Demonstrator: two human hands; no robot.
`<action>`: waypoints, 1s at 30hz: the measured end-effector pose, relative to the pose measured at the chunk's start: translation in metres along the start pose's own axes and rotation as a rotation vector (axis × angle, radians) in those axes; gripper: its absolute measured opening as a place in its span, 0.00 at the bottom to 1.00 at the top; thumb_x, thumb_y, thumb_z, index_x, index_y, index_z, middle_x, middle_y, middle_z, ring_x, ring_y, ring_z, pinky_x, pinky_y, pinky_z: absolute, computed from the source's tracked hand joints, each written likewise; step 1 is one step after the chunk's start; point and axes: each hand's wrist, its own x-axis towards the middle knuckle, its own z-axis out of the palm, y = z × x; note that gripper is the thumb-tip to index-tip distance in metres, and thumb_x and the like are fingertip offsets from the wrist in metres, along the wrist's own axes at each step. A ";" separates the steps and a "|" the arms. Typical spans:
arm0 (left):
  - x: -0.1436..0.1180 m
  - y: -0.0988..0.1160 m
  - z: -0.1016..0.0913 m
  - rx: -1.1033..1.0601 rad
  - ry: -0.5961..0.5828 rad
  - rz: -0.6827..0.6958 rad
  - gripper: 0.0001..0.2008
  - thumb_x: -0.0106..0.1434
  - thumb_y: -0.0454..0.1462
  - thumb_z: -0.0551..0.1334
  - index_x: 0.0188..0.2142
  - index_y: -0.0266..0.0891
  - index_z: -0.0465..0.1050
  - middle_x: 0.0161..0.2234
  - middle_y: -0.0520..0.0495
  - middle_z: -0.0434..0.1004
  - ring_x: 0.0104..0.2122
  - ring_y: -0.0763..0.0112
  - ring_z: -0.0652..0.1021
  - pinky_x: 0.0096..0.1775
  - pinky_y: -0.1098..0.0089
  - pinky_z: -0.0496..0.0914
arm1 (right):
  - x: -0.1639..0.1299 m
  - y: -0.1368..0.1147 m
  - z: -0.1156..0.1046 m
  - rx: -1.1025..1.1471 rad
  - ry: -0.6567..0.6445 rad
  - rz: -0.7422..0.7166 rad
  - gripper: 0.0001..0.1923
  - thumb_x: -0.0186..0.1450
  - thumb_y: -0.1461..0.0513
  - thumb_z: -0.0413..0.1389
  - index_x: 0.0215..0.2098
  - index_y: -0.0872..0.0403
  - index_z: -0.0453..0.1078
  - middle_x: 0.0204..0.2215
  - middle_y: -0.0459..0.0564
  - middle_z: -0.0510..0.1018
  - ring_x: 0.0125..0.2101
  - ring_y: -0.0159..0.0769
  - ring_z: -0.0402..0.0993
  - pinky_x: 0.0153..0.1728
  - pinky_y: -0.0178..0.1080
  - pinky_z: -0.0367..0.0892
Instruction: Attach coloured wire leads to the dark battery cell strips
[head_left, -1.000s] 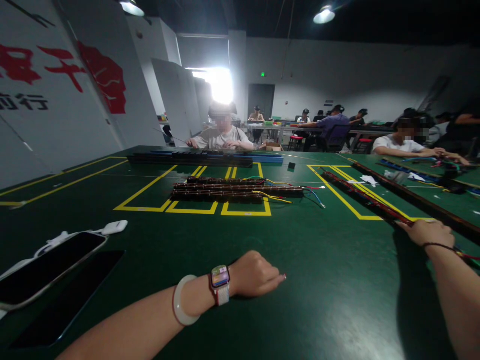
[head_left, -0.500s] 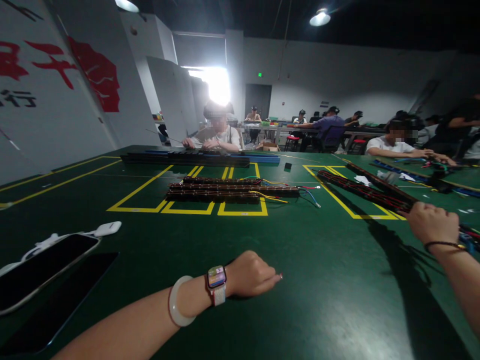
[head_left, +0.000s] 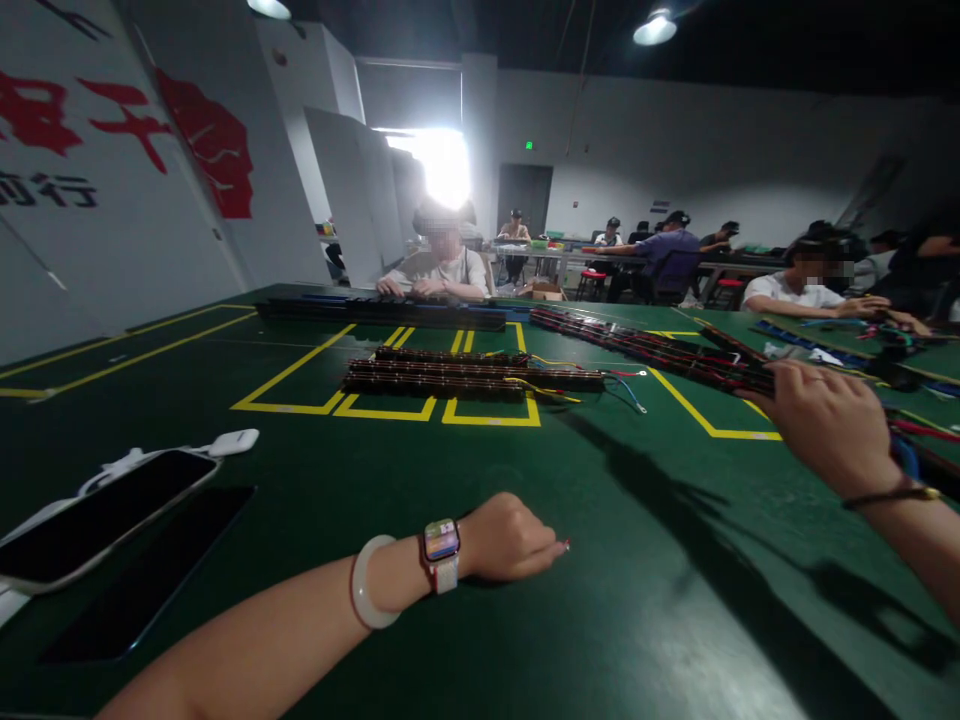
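My right hand [head_left: 832, 425] grips a long dark strip with red wires along it [head_left: 645, 347], held raised and tilted over the right part of the table. Loose red and blue wires [head_left: 911, 450] hang behind that wrist. My left hand [head_left: 510, 538], with a watch and a pale bangle, rests on the green table [head_left: 480, 660]. Its fingers are curled together, with nothing seen in them. Beyond it lies a stack of similar dark wired strips [head_left: 442, 376], side by side, with yellow, red and blue leads at their right end.
Yellow tape outlines [head_left: 382, 415] mark the table. A white-edged phone [head_left: 105, 515] and a dark flat slab [head_left: 157, 575] lie at left. Long dark bars [head_left: 375, 312] line the far edge, before a seated person [head_left: 442, 268]. Another person [head_left: 802, 285] works at right.
My right hand has moved left and nearer, raising the dark wired strip so its far end swings left toward the table's far edge. My left hand stays on the table.
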 end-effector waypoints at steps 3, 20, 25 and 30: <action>0.000 0.000 0.000 0.009 0.026 0.039 0.18 0.67 0.38 0.49 0.23 0.38 0.65 0.17 0.54 0.68 0.16 0.77 0.66 0.22 0.70 0.55 | 0.013 -0.053 -0.029 0.161 0.053 -0.073 0.20 0.66 0.51 0.48 0.44 0.61 0.64 0.34 0.61 0.75 0.35 0.46 0.71 0.35 0.40 0.59; 0.001 0.006 0.006 0.045 0.124 0.262 0.19 0.65 0.41 0.52 0.18 0.40 0.61 0.14 0.54 0.63 0.16 0.76 0.66 0.20 0.70 0.54 | 0.067 -0.287 -0.080 0.777 -0.225 -0.337 0.20 0.67 0.50 0.46 0.41 0.58 0.65 0.35 0.59 0.75 0.37 0.46 0.71 0.37 0.42 0.61; 0.000 0.006 0.007 0.047 0.098 0.273 0.18 0.64 0.41 0.53 0.19 0.39 0.62 0.15 0.53 0.64 0.16 0.76 0.65 0.20 0.69 0.55 | 0.060 -0.316 -0.083 0.847 -0.286 -0.351 0.20 0.66 0.49 0.46 0.40 0.57 0.63 0.34 0.57 0.75 0.36 0.45 0.71 0.36 0.42 0.62; -0.001 0.007 0.005 0.033 0.164 0.265 0.18 0.64 0.40 0.53 0.18 0.39 0.62 0.14 0.54 0.63 0.16 0.76 0.65 0.20 0.69 0.55 | 0.052 -0.328 -0.093 0.995 -0.322 -0.365 0.16 0.65 0.53 0.52 0.42 0.58 0.64 0.39 0.57 0.74 0.40 0.44 0.71 0.40 0.42 0.64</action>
